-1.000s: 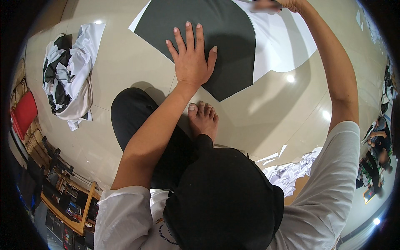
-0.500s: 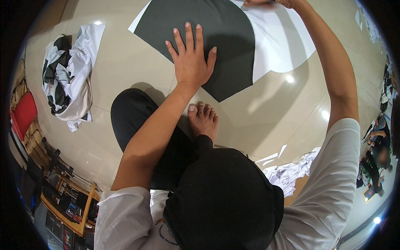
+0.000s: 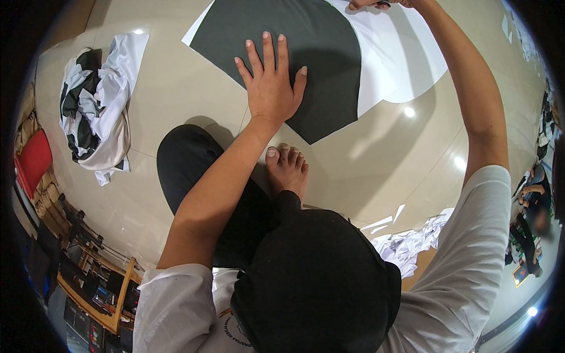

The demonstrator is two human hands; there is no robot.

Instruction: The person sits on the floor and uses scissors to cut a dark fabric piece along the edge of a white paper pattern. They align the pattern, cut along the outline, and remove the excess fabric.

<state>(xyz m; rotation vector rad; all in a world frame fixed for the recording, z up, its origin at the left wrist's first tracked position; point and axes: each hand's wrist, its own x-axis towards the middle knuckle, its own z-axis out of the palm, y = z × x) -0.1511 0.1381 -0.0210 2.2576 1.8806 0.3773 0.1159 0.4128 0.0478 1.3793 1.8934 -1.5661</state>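
A dark grey cloth piece (image 3: 321, 70) with a curved right edge and a pointed near corner lies flat over a larger white cloth (image 3: 394, 65) on the floor. My left hand (image 3: 272, 88) presses on the dark piece, palm down and fingers spread, holding nothing. At the upper edge of the view, my right hand (image 3: 395, 3) is over the white cloth, just right of the dark piece's curve. Its fingers are closed around a small dark tool that looks like scissors; most of it is cut off by the frame.
Crumpled white and dark cloth (image 3: 97, 106) is heaped at the left. White scraps (image 3: 412, 238) lie by my right side. My bare foot (image 3: 287, 167) rests near the dark piece's corner. A wooden frame (image 3: 120, 294) stands lower left, and people (image 3: 532, 217) are at the far right.
My right hand has shifted slightly, and its fingers, blurred before, now show sharper with the dark tool visible. My left hand stays in place on the cloth.
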